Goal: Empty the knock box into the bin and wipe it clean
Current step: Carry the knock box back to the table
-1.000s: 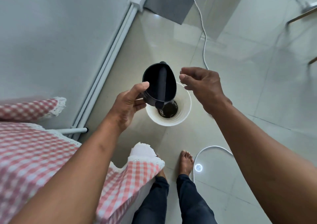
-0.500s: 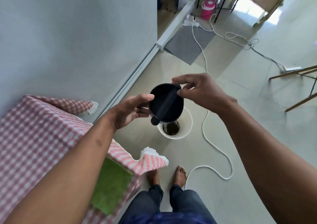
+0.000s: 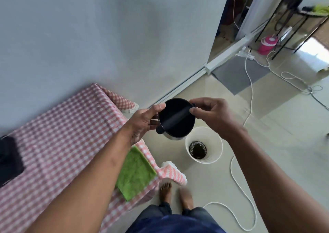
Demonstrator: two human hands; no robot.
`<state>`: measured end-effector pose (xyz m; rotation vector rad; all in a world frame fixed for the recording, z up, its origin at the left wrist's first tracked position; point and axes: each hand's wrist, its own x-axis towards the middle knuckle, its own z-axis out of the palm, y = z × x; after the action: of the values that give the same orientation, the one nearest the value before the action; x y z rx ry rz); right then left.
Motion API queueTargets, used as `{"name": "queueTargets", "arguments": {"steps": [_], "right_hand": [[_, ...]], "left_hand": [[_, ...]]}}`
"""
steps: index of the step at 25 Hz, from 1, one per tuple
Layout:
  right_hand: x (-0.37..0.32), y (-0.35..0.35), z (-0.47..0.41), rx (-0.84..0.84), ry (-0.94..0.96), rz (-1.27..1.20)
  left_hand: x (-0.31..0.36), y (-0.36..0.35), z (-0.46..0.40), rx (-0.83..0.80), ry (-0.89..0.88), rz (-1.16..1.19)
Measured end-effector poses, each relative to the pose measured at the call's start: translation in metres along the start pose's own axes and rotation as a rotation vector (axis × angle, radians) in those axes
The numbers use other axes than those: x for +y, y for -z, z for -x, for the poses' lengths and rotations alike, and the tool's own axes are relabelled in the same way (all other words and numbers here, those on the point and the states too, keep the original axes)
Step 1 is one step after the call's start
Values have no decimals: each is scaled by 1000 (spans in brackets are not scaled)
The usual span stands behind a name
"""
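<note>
While L hand (image 3: 142,121) cups knock box (image 3: 175,118), R hand (image 3: 211,115) pinches rim.

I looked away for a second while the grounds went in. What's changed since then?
The knock box came up from its tip over the bin and now faces up. The right hand, free before, took hold of its rim. The left hand kept its hold; the bin stayed put.

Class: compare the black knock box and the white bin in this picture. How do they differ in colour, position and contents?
The knock box is black; the bin is white. The knock box is held in the air by both hands, the left hand and right hand; the bin stands on the floor. The knock box looks empty; the bin holds dark grounds. Both are round and open-topped.
</note>
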<state>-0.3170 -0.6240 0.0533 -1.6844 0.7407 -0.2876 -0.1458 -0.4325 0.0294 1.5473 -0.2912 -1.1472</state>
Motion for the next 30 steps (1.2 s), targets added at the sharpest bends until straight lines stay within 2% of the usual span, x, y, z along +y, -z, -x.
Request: {"name": "queueTargets", "arguments": {"steps": [6,11,16,22,28,30], "right_hand": [[1,-36,9,-47,20,-37],[-10,-72,19,-203,60,-42],[-18,-104,35,-360,64,-39],[-25,-147,52,-504,46,36],[-40,-219,88,-439,76,104],[-44,-245,104,-428,115,121]], "left_hand": [[-16,3,78,430,-75,-282],[-28,0,138,692,-88,-204],[-41,12,182,870,-72,-190],[-69,43,218,955,-80,-166],[-95,101,261,968,-96,-89],[-102,121,278,980,-124,-136]]}}
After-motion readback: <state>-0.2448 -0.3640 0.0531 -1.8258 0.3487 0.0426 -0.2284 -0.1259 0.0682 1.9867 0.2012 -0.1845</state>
